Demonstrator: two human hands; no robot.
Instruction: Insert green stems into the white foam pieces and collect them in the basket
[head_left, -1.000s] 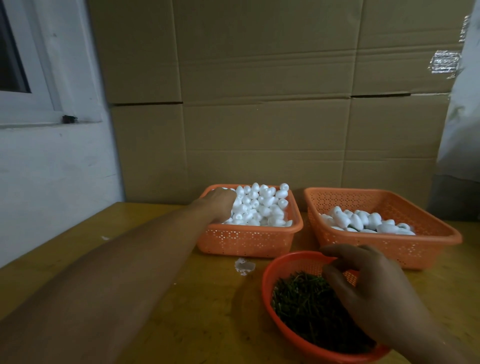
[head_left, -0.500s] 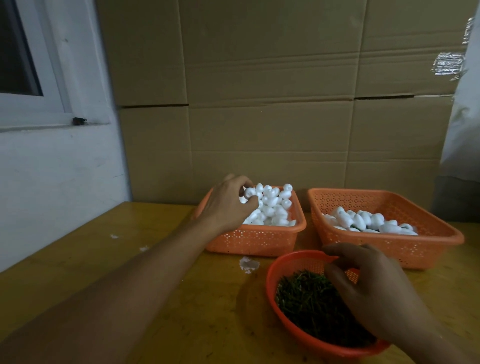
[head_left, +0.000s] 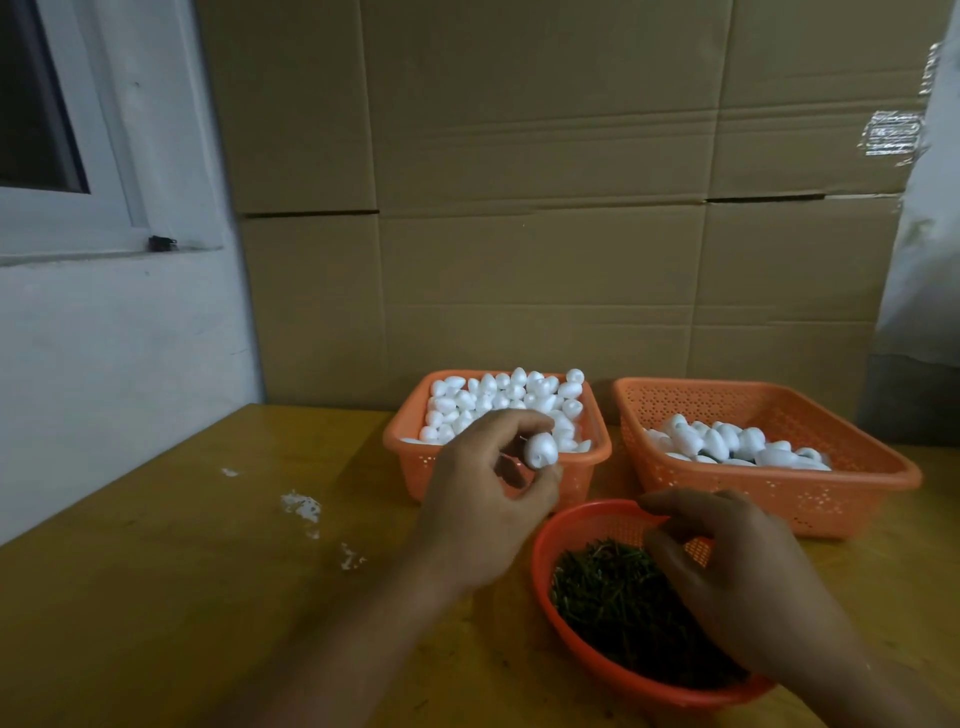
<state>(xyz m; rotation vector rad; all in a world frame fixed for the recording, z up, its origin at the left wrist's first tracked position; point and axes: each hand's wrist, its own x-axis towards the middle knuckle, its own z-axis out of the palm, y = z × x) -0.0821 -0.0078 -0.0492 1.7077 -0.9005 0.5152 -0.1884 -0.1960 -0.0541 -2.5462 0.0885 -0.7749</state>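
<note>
Pinching one foam piece up in the left hand so a stem can go in, right hand curled over the green stems just below it, can't tell whether holding one.

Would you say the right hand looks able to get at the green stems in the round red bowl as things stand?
Probably yes. The right hand hangs directly over the green stems in the open round red bowl, and nothing lies between them. The left hand, holding a white foam piece, stays clear to the side.
</note>
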